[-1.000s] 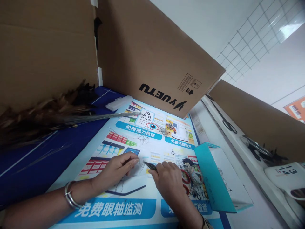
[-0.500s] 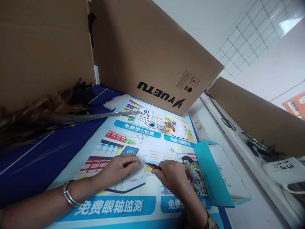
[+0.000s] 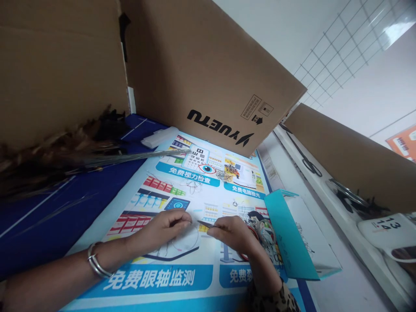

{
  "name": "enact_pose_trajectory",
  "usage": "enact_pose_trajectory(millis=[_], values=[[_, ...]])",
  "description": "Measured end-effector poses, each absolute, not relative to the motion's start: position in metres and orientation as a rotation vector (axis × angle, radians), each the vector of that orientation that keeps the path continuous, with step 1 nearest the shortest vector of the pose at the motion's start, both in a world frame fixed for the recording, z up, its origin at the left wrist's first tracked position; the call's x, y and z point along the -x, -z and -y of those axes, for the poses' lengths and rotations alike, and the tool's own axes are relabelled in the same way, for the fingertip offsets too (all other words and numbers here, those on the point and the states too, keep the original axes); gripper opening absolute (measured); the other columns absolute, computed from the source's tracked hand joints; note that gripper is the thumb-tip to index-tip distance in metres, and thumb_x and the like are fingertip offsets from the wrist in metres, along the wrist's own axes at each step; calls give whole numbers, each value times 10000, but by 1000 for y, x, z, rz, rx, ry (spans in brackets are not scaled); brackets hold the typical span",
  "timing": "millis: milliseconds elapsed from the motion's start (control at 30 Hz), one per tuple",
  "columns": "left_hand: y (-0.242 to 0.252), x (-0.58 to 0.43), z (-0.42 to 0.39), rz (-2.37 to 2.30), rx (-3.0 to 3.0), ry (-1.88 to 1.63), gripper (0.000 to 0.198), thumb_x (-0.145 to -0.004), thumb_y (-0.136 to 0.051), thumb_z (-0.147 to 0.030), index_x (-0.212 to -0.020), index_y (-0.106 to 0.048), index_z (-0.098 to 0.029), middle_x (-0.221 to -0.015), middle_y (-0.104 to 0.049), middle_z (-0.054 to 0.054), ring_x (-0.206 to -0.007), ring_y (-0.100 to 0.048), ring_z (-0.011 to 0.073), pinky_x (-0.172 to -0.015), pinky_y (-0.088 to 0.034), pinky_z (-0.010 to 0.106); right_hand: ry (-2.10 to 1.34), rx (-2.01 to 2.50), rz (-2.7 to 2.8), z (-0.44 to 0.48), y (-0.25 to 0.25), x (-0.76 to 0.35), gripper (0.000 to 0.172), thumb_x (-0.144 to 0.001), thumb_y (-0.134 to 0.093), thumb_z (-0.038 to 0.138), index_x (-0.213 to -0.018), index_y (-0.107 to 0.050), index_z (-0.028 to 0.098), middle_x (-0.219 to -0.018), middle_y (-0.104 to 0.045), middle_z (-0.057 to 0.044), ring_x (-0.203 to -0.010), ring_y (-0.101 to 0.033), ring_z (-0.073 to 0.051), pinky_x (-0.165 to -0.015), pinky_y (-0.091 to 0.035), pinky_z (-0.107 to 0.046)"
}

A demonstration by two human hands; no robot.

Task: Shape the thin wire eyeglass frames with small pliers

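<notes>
My left hand (image 3: 173, 224) is closed in a pinch over the printed sheet, thumb and forefinger together. A thin, faint wire (image 3: 196, 239) curves down from its fingertips; its full course is hard to make out. My right hand (image 3: 234, 234) is wrapped round a dark, slim tool with a pointed tip (image 3: 205, 224). Its tip points left, a short gap from the left fingertips. The tool's handle is hidden in the palm, so its exact kind does not show. Right of that hand lie wire coils or rings (image 3: 266, 232).
A teal box (image 3: 292, 242) with small wire pieces stands at the right. A bundle of thin wires (image 3: 146, 154) extends from brown feathery material (image 3: 58, 151). Small wire pieces (image 3: 224, 175) lie on the printed sheet (image 3: 191, 277). Cardboard (image 3: 208, 65) walls the back.
The tool in my right hand has turned slightly and its tip looks more slender. My left hand has barely moved and stays pinched.
</notes>
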State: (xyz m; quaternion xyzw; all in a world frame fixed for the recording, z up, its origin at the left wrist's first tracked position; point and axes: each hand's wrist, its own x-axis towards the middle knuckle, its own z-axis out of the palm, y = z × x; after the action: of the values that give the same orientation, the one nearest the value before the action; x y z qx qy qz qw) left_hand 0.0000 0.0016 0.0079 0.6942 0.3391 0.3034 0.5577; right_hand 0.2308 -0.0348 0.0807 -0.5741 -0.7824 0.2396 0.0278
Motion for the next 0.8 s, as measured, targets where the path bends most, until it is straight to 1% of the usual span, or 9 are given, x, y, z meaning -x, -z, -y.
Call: enact_pose_trajectory(millis=[100,133,200,300,367,533,800], values=[[-5,1,-3,-751,-1418,-659,261,-868,-462,-395,-784,-567,-171,-532,-474,-52,-484,-412,101,-484,-317,212,-879,1657,2362,32,-73,-232,363,-887,-476,439,-697,-616,163,-601,-521,45,-593,-488,-83,-502,-278,-173],[-3,1,-3,-734,-1358,-656,271,-867,-464,-413,-789,-559,-171,-513,-462,-58,-470,-397,98,-476,-306,211,-872,1636,2366,31,-71,-232,369,-895,-463,439,-700,-609,162,-611,-521,45,-598,-487,-82,-509,-284,-172],[1,0,-4,-719,-1269,-681,276,-856,-484,-432,-798,-554,-172,-492,-457,-64,-455,-386,97,-471,-299,212,-733,1667,2386,31,-68,-231,371,-902,-455,430,-690,-594,160,-634,-535,38,-606,-489,-82,-532,-292,-178],[5,0,-5,-734,-1208,-719,270,-834,-523,-435,-796,-564,-171,-492,-461,-66,-446,-387,94,-472,-303,213,-437,1773,2424,32,-65,-229,320,-883,-505,398,-687,-591,160,-672,-569,18,-641,-510,-96,-567,-296,-195],[5,-1,-5,-731,-1191,-731,269,-830,-532,-434,-800,-572,-170,-503,-463,-67,-441,-385,89,-468,-301,212,-348,1764,2475,33,-63,-227,286,-867,-535,394,-713,-605,163,-708,-594,0,-685,-530,-111,-594,-308,-200],[3,0,-5,-708,-1226,-712,282,-853,-505,-432,-786,-569,-167,-486,-476,-61,-450,-401,95,-477,-312,215,-319,1617,2556,36,-61,-224,280,-875,-530,406,-761,-628,169,-753,-627,-20,-726,-556,-129,-636,-332,-212],[0,0,-6,-747,-1340,-685,309,-843,-491,-459,-756,-559,-170,-528,-474,-53,-476,-426,104,-481,-332,215,-304,1608,2539,35,-59,-225,277,-866,-541,415,-770,-638,174,-761,-636,-28,-744,-562,-139,-664,-351,-222]])
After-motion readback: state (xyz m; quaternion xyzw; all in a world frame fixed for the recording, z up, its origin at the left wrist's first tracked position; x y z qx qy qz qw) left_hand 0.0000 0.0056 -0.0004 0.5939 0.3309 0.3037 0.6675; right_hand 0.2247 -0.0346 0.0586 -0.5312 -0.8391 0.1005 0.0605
